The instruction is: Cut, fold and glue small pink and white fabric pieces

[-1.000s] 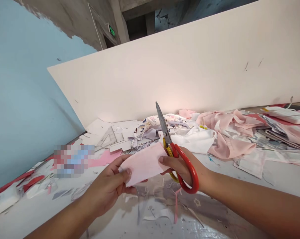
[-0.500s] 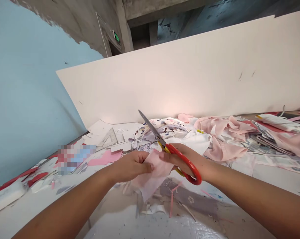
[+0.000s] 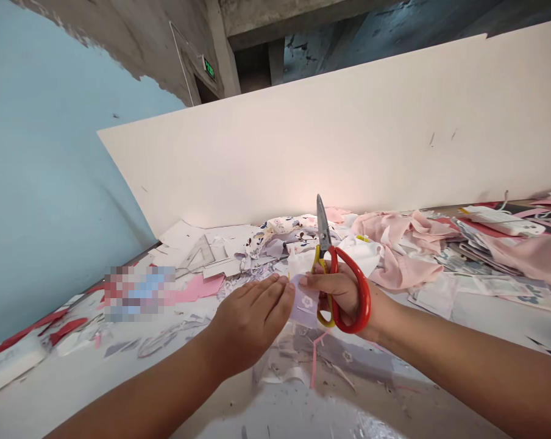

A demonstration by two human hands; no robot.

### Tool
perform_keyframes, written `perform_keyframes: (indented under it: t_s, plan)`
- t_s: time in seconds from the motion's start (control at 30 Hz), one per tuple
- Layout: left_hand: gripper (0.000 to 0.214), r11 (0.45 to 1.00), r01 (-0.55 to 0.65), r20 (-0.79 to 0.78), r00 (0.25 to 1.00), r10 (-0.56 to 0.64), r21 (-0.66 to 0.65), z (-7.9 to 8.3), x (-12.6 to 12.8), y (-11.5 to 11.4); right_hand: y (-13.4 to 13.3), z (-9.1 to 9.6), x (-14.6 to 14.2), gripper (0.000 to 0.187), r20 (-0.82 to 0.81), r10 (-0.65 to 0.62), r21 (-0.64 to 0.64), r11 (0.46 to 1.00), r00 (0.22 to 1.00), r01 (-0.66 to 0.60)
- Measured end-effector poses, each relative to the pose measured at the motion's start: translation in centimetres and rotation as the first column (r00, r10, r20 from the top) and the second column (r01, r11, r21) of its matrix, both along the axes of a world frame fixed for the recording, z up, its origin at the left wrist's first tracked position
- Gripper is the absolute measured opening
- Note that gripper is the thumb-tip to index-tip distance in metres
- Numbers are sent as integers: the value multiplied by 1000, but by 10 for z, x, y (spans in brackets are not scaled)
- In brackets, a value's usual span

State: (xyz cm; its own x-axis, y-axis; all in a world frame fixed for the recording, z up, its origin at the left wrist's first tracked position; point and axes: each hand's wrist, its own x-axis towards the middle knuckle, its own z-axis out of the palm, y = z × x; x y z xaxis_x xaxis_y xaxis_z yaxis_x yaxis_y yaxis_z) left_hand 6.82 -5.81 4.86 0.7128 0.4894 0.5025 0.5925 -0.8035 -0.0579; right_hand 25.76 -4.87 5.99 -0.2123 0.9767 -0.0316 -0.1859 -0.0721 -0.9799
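My right hand [image 3: 342, 289] grips scissors [image 3: 334, 262] with one red and one yellow handle, their closed blades pointing up and away. Its thumb and fingers also pinch a small lavender fabric piece [image 3: 306, 303] printed with a white flower. My left hand [image 3: 257, 317], back upward and fingers straight and pressed together, holds the left side of this piece. The left thumb is hidden beneath. Both hands are above the table. Just beyond them lie crumpled white cloth [image 3: 364, 256] and floral-printed cloth [image 3: 284, 228].
Pink cloth [image 3: 406, 268] is heaped to the right, near a white power strip [image 3: 501, 221]. A clear triangle ruler [image 3: 200, 253] and pink paper [image 3: 197, 288] lie left of centre. Thin trimmings [image 3: 314, 363] litter the table nearest me. A pale panel [image 3: 275, 158] stands behind.
My left hand has turned from a thumb-up pinch to back upward. The scissors have swung from pointing left to nearly straight up. Lavender fabric now shows between my hands where pink showed.
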Motion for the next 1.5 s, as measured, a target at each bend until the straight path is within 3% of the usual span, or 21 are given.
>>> perform_keyframes:
  t_s: [0.07, 0.13, 0.17, 0.23, 0.33, 0.4, 0.43, 0.53, 0.67, 0.8, 1.03, 1.13, 1.23, 1.5]
  plan:
    - [39, 991, 34, 44, 999, -29, -126, 2, -6, -2, 5, 1, 4, 32, 17, 24, 6, 1000, 1000, -25]
    - [54, 937, 21, 150, 988, 34, -348, 3, -14, -2, 8, 2, 10, 28, 55, 60, 19, 998, 997, -61]
    - [62, 874, 6, 235, 964, 124, -487, 2, -18, -1, 9, 3, 12, 26, 92, 85, 40, 995, 992, -89]
    - [67, 689, 72, 395, 860, 323, -721, 0, -23, 3, 9, 6, 15, 23, 196, 146, 98, 981, 970, -167]
    - [69, 363, 350, 477, 802, 359, -863, -7, -27, 14, 6, 11, 14, 18, 380, 193, 177, 945, 905, -275]
    - [60, 236, 410, 471, 801, 370, -881, -11, -27, 20, 6, 13, 14, 19, 461, 167, 209, 934, 872, -290]
    - [50, 211, 410, 460, 803, 377, -888, -12, -26, 22, 7, 13, 14, 20, 491, 149, 219, 932, 858, -288]
    - [29, 249, 358, 434, 797, 420, -900, -15, -25, 24, 10, 7, 16, 24, 522, 101, 212, 946, 847, -244]
    - [24, 376, 267, 436, 750, 498, -888, -18, -25, 24, 15, -11, 17, 28, 391, 77, 160, 976, 917, -150]
    - [25, 431, 204, 425, 745, 514, -879, -22, -26, 25, 17, -27, 12, 35, 294, 48, 96, 992, 955, -80]
    - [21, 591, 49, 462, 676, 574, -806, -30, -32, 27, 25, -40, 13, 23, 183, 127, 23, 991, 975, -133]
    - [23, 606, 62, 500, 636, 588, -793, -32, -33, 28, 26, -42, 15, 22, 149, 96, 25, 995, 984, -101]
    - [23, 596, 86, 511, 620, 596, -799, -33, -32, 25, 24, -41, 14, 16, 250, 54, 76, 994, 967, -76]
    - [22, 562, 106, 476, 671, 569, -820, -39, -24, 12, 13, -37, 7, 30, 503, -138, 195, 980, 853, 43]
